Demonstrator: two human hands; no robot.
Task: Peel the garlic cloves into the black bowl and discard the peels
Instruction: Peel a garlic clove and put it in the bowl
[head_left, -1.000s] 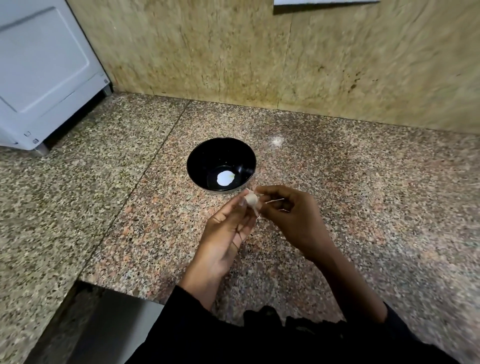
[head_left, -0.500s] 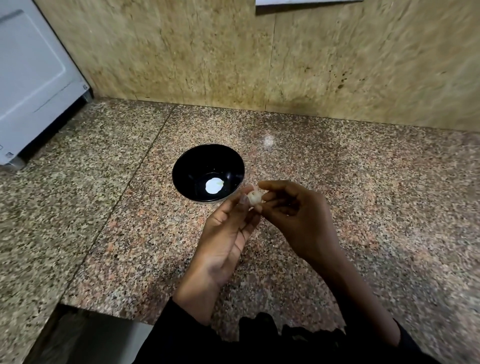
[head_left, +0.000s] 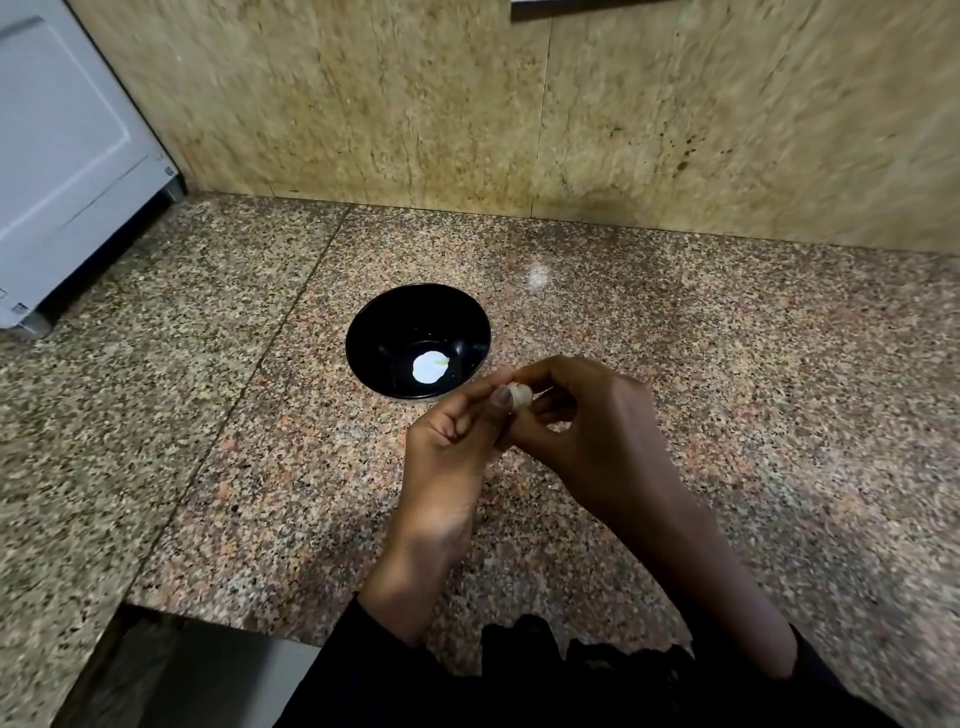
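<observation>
So both hands are meeting right around the middle of the frame, just below and to the right of the black bowl (head_left: 418, 340). The left hand (head_left: 451, 457) has its thumb and fingers pinched on a small pale garlic clove (head_left: 521, 395), and the right hand (head_left: 597, 426) comes in from the right with its fingers curled onto the same clove, so it's gripped from both sides. The clove is held up above the tabletop (head_left: 727, 364), just off the bowl's lower right rim, not inside it. Most of the clove is hidden by fingertips, so I can't tell how much skin is on it. The bowl sits on the speckled granite a bit above centre, and there's one white peeled clove (head_left: 429, 367) lying at the bottom of it with a little greenish tip. In the upper left of the frame there's a white appliance (head_left: 62, 156) standing on the tabletop against the tan stone wall (head_left: 519, 104). Dark sleeves (head_left: 597, 686) run along the bottom edge of the frame.
</observation>
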